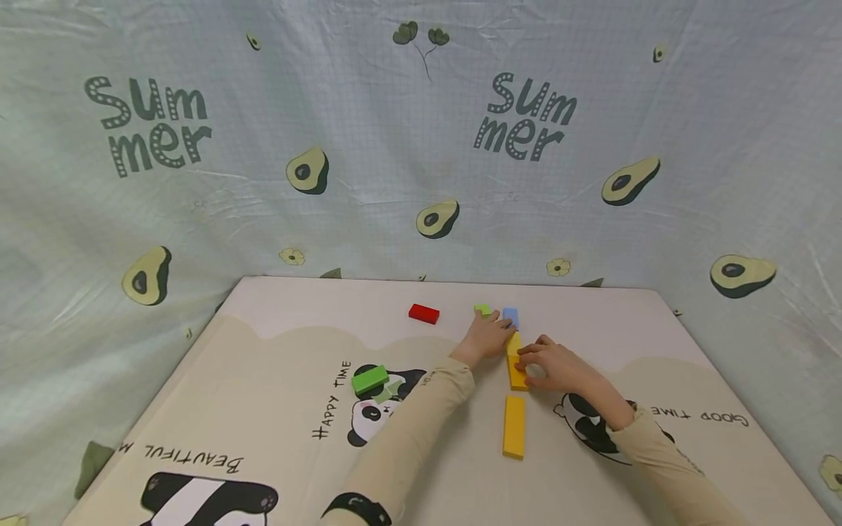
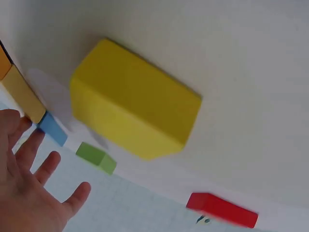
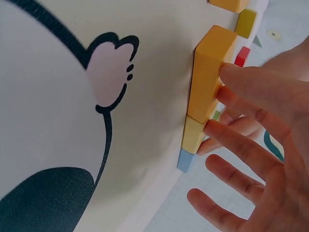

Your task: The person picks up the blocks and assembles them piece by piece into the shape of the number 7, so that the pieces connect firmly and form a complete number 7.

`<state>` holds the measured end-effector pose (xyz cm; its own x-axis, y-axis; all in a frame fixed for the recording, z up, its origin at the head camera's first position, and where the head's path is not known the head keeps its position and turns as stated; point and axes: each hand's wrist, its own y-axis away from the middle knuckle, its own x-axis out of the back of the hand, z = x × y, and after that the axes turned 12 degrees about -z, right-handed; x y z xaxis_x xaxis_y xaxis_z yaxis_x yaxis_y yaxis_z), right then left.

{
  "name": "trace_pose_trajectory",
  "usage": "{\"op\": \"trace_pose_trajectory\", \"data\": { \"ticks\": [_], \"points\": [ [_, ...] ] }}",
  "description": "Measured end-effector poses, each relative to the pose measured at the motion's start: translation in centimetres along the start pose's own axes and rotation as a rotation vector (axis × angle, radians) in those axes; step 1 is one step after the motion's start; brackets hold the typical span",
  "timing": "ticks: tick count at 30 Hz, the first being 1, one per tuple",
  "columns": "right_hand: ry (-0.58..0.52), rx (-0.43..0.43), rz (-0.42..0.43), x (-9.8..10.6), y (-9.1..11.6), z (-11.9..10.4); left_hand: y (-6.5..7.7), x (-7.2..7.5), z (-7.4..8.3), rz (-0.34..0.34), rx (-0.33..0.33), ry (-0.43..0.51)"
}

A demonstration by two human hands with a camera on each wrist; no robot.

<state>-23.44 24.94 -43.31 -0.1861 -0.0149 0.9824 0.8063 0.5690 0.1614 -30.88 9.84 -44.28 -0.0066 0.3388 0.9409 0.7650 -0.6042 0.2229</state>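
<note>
1. Your right hand [image 1: 559, 367] has thumb and forefinger touching an orange block [image 1: 518, 381]; you cannot tell whether they pinch it.
2. Your left hand [image 1: 487, 337], fingers spread apart, touches near the joint of a pale yellow block [image 1: 514, 342] and a blue block [image 1: 511, 315].
3. These three blocks form one line; a second orange block [image 1: 514, 427] lies nearer you, apart.

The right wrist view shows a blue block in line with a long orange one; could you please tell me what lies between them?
A pale yellow block lies between the blue block and the orange block, as the right wrist view shows.
</note>
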Motion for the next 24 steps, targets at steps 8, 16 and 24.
{"op": "trace_pose_trajectory", "data": {
  "ticks": [8, 16, 24],
  "points": [
    [-0.012, -0.013, 0.003, -0.11, -0.15, -0.13, 0.13, -0.18, 0.02, -0.049, 0.007, 0.076],
    [-0.016, -0.011, -0.010, 0.24, -0.13, -0.24, 0.45, 0.00, 0.11, -0.067, -0.013, 0.097],
    [-0.018, -0.021, -0.015, 0.25, -0.18, -0.35, 0.60, 0.11, 0.14, -0.102, -0.032, 0.133]
  ]
}}
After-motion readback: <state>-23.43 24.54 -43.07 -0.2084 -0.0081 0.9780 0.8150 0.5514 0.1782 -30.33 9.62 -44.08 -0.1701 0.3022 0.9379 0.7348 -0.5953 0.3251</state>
